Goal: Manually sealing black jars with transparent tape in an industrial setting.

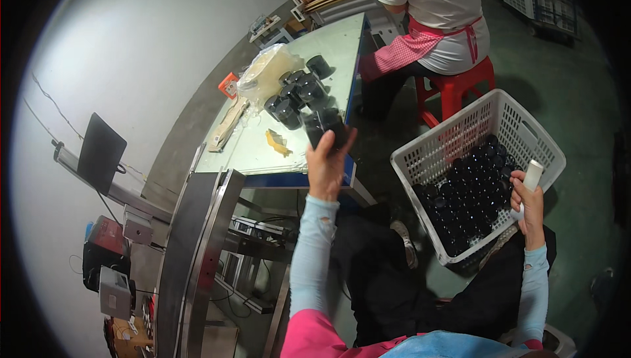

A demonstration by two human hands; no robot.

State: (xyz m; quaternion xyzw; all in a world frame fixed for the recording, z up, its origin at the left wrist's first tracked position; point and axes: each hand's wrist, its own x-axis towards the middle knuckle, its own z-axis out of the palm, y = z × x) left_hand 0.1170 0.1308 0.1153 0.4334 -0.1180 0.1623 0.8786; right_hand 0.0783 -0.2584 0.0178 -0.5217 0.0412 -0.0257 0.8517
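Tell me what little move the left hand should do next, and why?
Maybe the left hand should set the dark container down gently beside the other dark containers on the table: it grips that container close to them, near the table's edge, and the right hand is busy holding a white stick-like thing.

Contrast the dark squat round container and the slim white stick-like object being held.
Shape: the dark squat round container is broad; the slim white stick-like object is narrow.
Colour: the container is near-black, the object white.
Place: the left hand holds the container, the right hand the object.
Shared: each is gripped in one hand.
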